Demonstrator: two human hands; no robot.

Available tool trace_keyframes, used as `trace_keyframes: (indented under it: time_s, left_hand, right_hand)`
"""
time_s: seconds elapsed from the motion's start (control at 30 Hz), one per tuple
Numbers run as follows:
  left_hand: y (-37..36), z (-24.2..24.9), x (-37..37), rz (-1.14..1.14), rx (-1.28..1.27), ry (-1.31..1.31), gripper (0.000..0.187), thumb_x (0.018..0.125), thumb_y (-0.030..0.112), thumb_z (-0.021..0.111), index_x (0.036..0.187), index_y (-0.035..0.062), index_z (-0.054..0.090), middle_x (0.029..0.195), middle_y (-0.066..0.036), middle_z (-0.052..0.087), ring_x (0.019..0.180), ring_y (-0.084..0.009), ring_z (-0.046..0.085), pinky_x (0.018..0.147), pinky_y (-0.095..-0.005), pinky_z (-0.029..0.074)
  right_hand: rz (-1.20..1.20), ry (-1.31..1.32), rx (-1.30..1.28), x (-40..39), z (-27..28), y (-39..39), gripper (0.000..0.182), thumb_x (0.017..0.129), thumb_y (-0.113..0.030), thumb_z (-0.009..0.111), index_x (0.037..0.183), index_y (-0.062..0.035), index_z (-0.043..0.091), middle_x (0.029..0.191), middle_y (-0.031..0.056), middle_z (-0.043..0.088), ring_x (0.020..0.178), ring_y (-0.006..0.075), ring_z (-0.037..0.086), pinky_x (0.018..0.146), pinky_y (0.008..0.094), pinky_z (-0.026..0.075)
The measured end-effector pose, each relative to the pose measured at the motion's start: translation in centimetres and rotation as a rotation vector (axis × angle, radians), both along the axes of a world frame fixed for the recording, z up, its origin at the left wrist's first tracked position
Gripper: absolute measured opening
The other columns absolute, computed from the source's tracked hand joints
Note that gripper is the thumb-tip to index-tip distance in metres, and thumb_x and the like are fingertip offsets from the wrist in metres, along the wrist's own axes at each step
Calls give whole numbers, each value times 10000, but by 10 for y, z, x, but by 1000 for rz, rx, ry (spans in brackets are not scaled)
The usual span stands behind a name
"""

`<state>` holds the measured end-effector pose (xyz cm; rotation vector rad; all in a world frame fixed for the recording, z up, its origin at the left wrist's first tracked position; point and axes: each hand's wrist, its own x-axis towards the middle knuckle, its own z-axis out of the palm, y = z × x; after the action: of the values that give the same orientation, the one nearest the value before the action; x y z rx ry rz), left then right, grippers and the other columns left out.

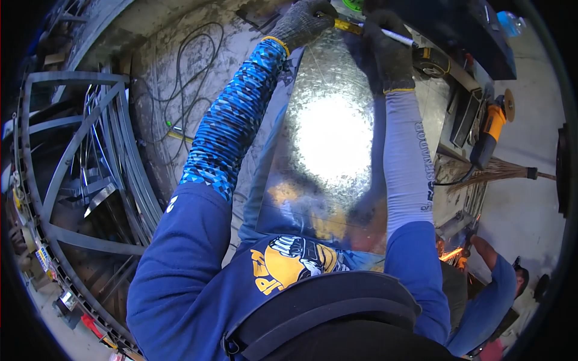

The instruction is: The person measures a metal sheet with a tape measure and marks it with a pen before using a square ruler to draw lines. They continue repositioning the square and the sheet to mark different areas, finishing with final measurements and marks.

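My left hand (pixel 304 25), in a grey knit glove, is at the top of the view with its fingers closed around one end of a slim yellow tool (pixel 347 26). My right hand (pixel 388 54), in a dark glove, closes over the other side, where a pale, straight length (pixel 397 38) of it shows. What kind of tool it is, I cannot tell. Below both hands a shiny galvanized metal sheet (pixel 322 72) stretches back towards my body, with a bright light glaring on its middle. A round black-and-yellow tape measure (pixel 432 62) lies just right of my right hand.
On the right are an orange angle grinder (pixel 494 123), a twig broom (pixel 500 170) and a dark metal box section (pixel 475 36). A co-worker (pixel 494 301) works among sparks (pixel 450 255) at lower right. Curved steel frames (pixel 90 234) fill the left; a cable (pixel 183 84) loops across the floor.
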<state>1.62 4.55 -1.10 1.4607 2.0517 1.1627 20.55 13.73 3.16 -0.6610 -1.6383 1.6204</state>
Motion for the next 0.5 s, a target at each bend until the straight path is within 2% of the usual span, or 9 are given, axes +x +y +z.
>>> trace_keyframes:
  time_s: [0.03,0.1,0.2,0.23,0.3,0.5]
  left_hand:
    - [0,1,0,-14,5,-22,233,955,232,710,1153,112,743,1107,-138,738,1016,-266,717,912,-374,583]
    - [1,-4,-1,-27,10,-51,224,956,226,713,1146,111,743,1106,-137,737,1016,-267,717,914,-372,585]
    - [4,-15,-5,-30,98,27,218,953,218,717,1138,106,743,1085,-135,738,1001,-260,720,915,-367,588]
    - [4,-12,-5,-37,79,2,218,953,217,717,1136,101,743,1082,-133,739,996,-258,722,918,-368,588]
    - [3,-8,-4,-45,58,-21,218,953,216,717,1134,96,743,1080,-132,740,992,-257,723,921,-369,589]
    - [5,-11,-4,-45,75,-10,216,943,202,726,1124,87,748,1096,-131,744,992,-253,727,920,-364,591]
  right_hand:
    - [2,-3,1,1,-5,4,133,879,-119,742,966,-61,660,824,52,675,702,115,645,617,256,538]
    - [11,-171,166,7,-24,18,179,841,-112,783,962,-67,658,796,52,682,655,121,650,591,268,540]
    - [-19,-177,279,6,-46,22,193,830,-116,794,958,-76,655,758,49,686,613,126,643,571,291,538]
    - [-19,-176,279,6,-42,17,193,830,-116,794,958,-76,655,758,49,686,613,126,643,571,291,538]
    - [-16,-166,42,8,-34,6,190,821,-149,803,937,-80,670,753,54,685,647,124,650,606,293,541]
    - [-50,-340,259,11,-32,6,213,785,-213,828,884,-72,701,823,63,706,732,134,673,659,315,550]
